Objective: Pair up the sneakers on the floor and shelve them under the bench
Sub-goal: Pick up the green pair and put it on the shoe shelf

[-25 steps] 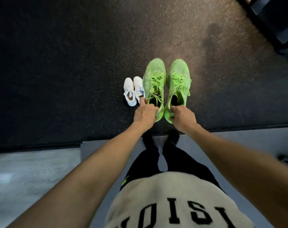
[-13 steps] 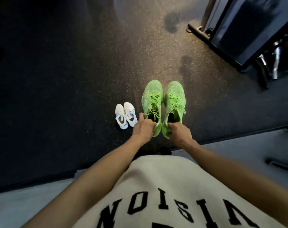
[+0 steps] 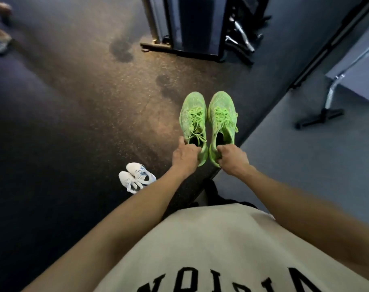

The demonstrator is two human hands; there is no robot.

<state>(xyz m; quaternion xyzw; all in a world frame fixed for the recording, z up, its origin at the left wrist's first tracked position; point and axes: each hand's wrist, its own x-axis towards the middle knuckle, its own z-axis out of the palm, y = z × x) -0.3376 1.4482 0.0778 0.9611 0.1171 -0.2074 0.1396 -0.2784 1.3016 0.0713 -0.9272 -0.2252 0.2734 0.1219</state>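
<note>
At the far left edge, another person's feet (image 3: 0, 42) are showing on the dark speckled floor (image 3: 78, 106), blurred. Nearer, the pair of small white sneakers (image 3: 136, 177) is lying side by side on that floor, just left of the wearer's left forearm and partly tucked behind it. The left hand (image 3: 185, 157) is gripping the left green sneaker (image 3: 193, 123) at its heel collar, fingers (image 3: 193, 149) curled into the opening and thumb pressed against the outer side. Just beside it, not quite touching, the right green sneaker (image 3: 222, 123) is hanging from the right hand (image 3: 233, 158), whose fingers are clenched around the heel; both toes are pointing away from the wearer. Beyond them a dark machine frame (image 3: 197, 26) is standing on the floor, with chromed bars beside it. To the right, a lighter grey mat (image 3: 305, 165) is meeting the dark floor along a diagonal edge, and a metal stand with a black foot (image 3: 320, 118) is resting on it.
</note>
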